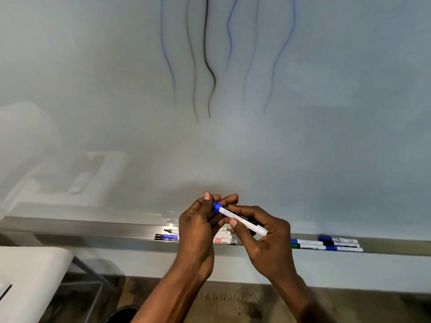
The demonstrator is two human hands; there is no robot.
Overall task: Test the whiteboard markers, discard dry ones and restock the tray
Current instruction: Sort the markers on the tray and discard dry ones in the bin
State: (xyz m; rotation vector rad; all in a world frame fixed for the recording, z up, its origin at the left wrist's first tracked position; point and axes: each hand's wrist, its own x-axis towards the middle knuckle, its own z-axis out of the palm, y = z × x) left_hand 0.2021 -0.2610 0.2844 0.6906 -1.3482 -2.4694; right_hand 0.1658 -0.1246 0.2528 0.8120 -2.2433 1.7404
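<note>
Whiteboard [116,89] behind | left hand [198,226] pinches marker [241,219] cap end | right hand [265,238] grips barrel

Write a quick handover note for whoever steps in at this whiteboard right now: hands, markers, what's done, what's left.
Left hand grips the cap end of the blue-capped marker; right hand pinches its white barrel. Cap is on.
Tray holds loose markers left of the hands and a marker cluster at right.
Done: blue and black test lines on the whiteboard.
Left: unclear whether this marker is tested; sort dry ones out, restock the tray.
</note>
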